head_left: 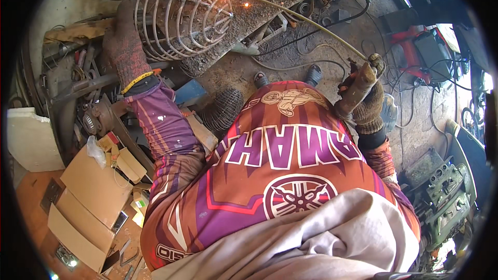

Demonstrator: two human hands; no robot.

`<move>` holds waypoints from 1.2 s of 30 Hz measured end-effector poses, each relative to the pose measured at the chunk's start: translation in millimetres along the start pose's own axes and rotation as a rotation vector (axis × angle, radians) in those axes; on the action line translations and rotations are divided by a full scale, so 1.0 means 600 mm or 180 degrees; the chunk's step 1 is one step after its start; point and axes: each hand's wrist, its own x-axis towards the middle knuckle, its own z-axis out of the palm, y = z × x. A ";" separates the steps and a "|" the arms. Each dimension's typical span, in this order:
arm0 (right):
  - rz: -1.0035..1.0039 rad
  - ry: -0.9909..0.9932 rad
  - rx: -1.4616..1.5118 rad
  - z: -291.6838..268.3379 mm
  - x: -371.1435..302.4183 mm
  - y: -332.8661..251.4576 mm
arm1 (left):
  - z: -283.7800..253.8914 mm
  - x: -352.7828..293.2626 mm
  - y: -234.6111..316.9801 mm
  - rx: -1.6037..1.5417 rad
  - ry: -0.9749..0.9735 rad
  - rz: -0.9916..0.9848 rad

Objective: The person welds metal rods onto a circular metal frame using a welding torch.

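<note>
A cone-shaped wire cage (pixel 181 15) of bent metal rods lies on its side on a rough, dirty metal bench (pixel 259 18). My left hand (pixel 126 46), in a dark knitted glove with a yellow cuff edge, grips the cage at its wide left rim; the fingertips are partly hidden. Out to the right, my gloved right hand (pixel 367 106) is closed round a worn brown welding electrode holder (pixel 358 87). From it a long thin welding rod (pixel 306 18) reaches left to the cage's narrow end, where a bright orange glow and sparks show.
A second dark wire cage (pixel 223 109) stands on the floor by my feet. Cardboard boxes (pixel 96 192) and scrap metal fill the left. Cables (pixel 301 67) trail across the floor towards a red and grey machine (pixel 433 54). A green metal machine (pixel 441 197) stands at lower right.
</note>
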 end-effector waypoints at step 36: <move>0.0114 0.0130 0.0416 0.004 -0.012 0.003 | 0.004 0.017 -0.018 -0.0295 0.0092 0.0032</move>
